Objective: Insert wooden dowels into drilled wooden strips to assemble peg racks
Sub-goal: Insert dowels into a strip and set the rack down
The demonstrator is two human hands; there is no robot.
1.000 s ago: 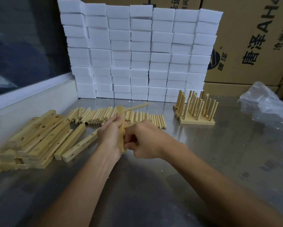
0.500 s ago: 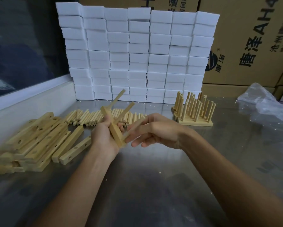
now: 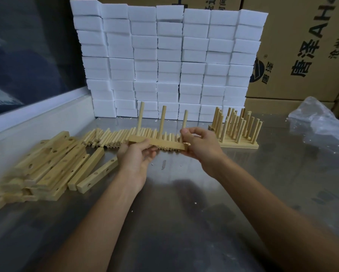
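— What lay off to the left of the hands?

— A heap of drilled strips (image 3: 47,165) on the steel table (image 3: 203,222), and just beyond the hands a row of loose dowels (image 3: 109,137).

— And the hands themselves?

— The left hand (image 3: 135,160) gripped the left end of one strip (image 3: 160,144), held level above the table. Three dowels (image 3: 162,122) stood upright in it. The right hand (image 3: 201,146) held the strip's right end, thumb and fingers curled round the base of the rightmost dowel.

— Anything to the right?

— Finished racks (image 3: 237,132) stood just beyond the right hand, a clear plastic bag (image 3: 321,122) farther off. White foam blocks (image 3: 168,55) and cardboard boxes (image 3: 301,46) were stacked behind.
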